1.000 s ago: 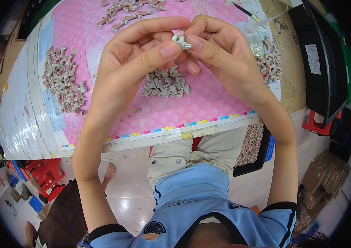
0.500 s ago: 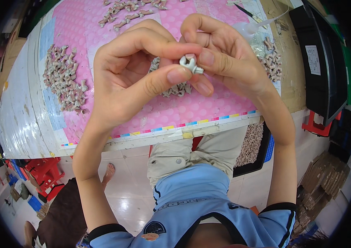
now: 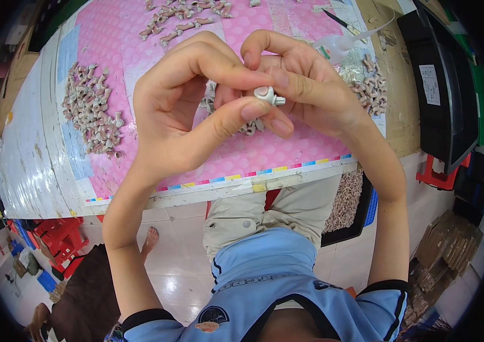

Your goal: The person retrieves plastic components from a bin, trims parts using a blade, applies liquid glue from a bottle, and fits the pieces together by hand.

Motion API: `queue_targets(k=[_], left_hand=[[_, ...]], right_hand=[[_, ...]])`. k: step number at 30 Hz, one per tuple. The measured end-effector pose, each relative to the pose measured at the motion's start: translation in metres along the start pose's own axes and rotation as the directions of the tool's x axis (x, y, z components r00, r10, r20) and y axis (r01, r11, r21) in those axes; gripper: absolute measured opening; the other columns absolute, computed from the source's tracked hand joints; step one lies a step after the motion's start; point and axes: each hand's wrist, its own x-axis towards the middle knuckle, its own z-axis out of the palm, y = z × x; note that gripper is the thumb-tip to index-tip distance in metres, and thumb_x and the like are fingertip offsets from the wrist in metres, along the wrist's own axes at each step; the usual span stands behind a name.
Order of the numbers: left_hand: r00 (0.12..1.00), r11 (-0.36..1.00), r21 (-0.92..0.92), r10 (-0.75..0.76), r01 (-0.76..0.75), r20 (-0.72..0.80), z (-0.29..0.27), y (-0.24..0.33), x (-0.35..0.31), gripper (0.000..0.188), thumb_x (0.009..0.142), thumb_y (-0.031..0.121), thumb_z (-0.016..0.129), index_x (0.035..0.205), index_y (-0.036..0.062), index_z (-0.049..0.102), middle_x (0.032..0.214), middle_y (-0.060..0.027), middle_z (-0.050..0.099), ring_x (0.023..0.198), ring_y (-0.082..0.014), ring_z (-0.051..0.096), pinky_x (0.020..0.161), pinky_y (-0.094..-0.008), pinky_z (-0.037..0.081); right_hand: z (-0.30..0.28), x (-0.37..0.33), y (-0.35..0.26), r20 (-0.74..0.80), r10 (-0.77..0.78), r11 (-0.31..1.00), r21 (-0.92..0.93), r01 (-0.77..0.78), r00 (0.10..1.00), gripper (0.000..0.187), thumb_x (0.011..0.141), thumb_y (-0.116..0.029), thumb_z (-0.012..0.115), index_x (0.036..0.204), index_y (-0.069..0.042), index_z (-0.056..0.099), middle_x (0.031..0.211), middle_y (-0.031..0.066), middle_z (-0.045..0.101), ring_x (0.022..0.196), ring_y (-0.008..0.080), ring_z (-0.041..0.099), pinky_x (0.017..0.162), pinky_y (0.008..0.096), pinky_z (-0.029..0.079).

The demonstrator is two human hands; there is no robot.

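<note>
In front of my chest, above the table, a small pale grey plastic joint piece point(image 3: 266, 94) with a short peg and a pinkish rounded spot is held up. My left hand point(image 3: 188, 105) pinches it between thumb and index finger. My right hand point(image 3: 316, 88) is closed around its far right side, with the thumb tip against the left index fingertip. Its exact contact with the piece is partly hidden. Below and behind my hands lies a heap of similar grey pieces point(image 3: 251, 126), mostly covered by the fingers.
A pink dotted sheet point(image 3: 219, 162) covers the table. Piles of pinkish-grey joint pieces lie at the left point(image 3: 89, 108), far side point(image 3: 185, 14) and right point(image 3: 370, 91). A clear nozzle bottle point(image 3: 336, 47), a knife point(image 3: 338, 20) and a black monitor-like panel point(image 3: 444, 85) are at the right.
The joint piece has turned in my fingers: its forked opening showed before, and a rounded pinkish face shows now. Both hands have shifted slightly.
</note>
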Motion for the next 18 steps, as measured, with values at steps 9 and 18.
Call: queue_targets(k=[9, 18], left_hand=[[0.995, 0.968, 0.248, 0.054, -0.032, -0.083, 0.0013, 0.0046, 0.0058, 0.019, 0.064, 0.000, 0.064, 0.081, -0.0008, 0.055, 0.072, -0.0046, 0.049, 0.062, -0.0093, 0.046, 0.057, -0.0200, 0.035], [0.998, 0.988, 0.150, -0.025, 0.033, -0.058, -0.0021, 0.0088, 0.0075, 0.017, 0.065, 0.001, 0.064, 0.078, -0.0008, 0.053, 0.076, -0.0041, 0.048, 0.063, -0.0078, 0.044, 0.054, -0.0196, 0.034]], right_hand=[[0.0023, 0.0009, -0.0015, -0.095, -0.025, 0.999, -0.029, 0.022, 0.995, 0.024, 0.083, -0.016, 0.049, 0.098, -0.001, 0.038, 0.070, 0.0075, 0.054, 0.056, 0.0119, 0.051, 0.051, 0.0231, 0.041], [0.0077, 0.0001, -0.0057, -0.125, 0.006, 0.985, -0.168, -0.028, 0.992, 0.030, 0.080, -0.019, 0.054, 0.098, -0.001, 0.038, 0.072, 0.0078, 0.053, 0.057, 0.0125, 0.052, 0.050, 0.0232, 0.041]])
